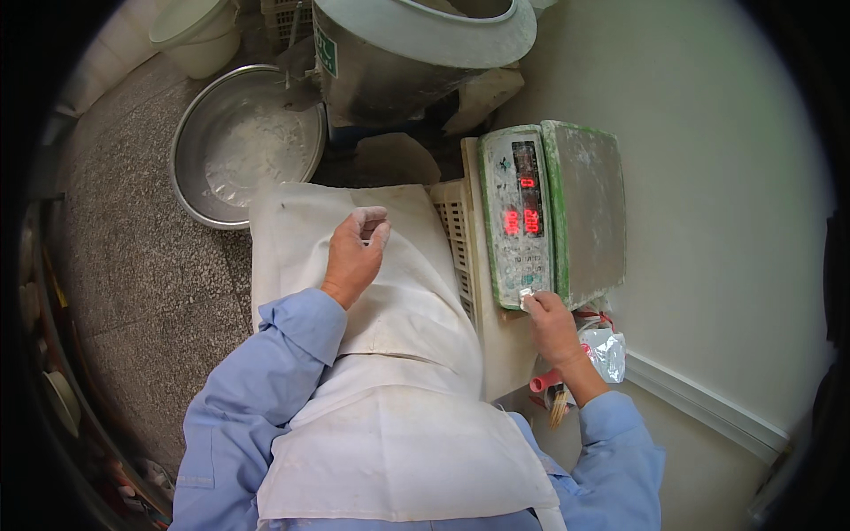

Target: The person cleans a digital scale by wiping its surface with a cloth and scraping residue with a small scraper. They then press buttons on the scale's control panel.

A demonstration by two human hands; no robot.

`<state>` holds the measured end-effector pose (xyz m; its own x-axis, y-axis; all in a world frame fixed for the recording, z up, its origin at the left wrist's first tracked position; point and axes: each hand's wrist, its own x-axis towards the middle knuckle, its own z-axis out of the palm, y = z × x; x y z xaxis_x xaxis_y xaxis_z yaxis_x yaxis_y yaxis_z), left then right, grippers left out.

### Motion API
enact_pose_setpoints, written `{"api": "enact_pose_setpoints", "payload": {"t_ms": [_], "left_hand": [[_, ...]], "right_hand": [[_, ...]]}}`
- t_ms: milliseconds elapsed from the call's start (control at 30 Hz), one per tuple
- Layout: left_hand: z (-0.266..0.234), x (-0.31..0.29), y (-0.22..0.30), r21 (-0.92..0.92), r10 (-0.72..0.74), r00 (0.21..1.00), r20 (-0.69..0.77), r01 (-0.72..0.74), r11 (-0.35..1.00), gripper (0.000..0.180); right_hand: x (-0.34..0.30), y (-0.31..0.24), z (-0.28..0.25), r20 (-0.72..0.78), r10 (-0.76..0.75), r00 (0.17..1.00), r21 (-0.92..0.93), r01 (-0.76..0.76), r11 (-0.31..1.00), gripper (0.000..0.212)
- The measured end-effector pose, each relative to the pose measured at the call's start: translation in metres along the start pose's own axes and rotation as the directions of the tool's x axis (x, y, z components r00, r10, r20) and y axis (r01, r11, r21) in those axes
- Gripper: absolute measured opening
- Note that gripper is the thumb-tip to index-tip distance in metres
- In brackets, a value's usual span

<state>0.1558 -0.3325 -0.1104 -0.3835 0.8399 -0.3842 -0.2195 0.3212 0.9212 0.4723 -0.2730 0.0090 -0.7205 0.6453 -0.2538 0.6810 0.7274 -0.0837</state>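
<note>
My left hand (356, 254) is raised over the white apron (390, 310) on my lap. Its powder-dusted fingers curl loosely, with a gap to the thumb and nothing seen between them. At the near edge of the digital scale (518, 212), my right hand (556, 332) is closed in a pinch on a small silvery-white piece (528, 298), too small to name further. That piece is just below the scale's keypad; whether it touches the scale I cannot tell. Red digits glow on the display, and white powder smears the scale's green-edged body and its flat metal pan (589, 212).
A steel bowl (183, 146) with white powder stands on the speckled floor (146, 265) at left. Behind it are a pale bucket (202, 53) and a large metal drum (398, 84). A plastic crate (453, 221) sits beside the scale. A foil packet (606, 354) lies by my right wrist.
</note>
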Motion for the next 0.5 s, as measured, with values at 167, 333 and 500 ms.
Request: {"api": "enact_pose_setpoints", "payload": {"t_ms": [167,333,500], "left_hand": [[0.003,-0.003,-0.002,-0.014,-0.006,1.000,0.000,0.006,1.000,0.025],[-0.001,-0.002,-0.003,-0.027,0.007,0.999,-0.034,-0.008,1.000,0.024],[-0.002,-0.002,-0.008,-0.007,-0.004,0.999,-0.038,0.004,1.000,0.024]], "right_hand": [[0.022,0.006,-0.010,-0.207,0.079,0.975,0.078,-0.064,0.995,0.037],[0.046,0.005,0.010,-0.196,0.113,0.974,-0.010,-0.117,0.993,0.038],[0.057,0.003,0.023,-0.259,0.021,0.966,-0.106,-0.050,0.993,0.033]]}}
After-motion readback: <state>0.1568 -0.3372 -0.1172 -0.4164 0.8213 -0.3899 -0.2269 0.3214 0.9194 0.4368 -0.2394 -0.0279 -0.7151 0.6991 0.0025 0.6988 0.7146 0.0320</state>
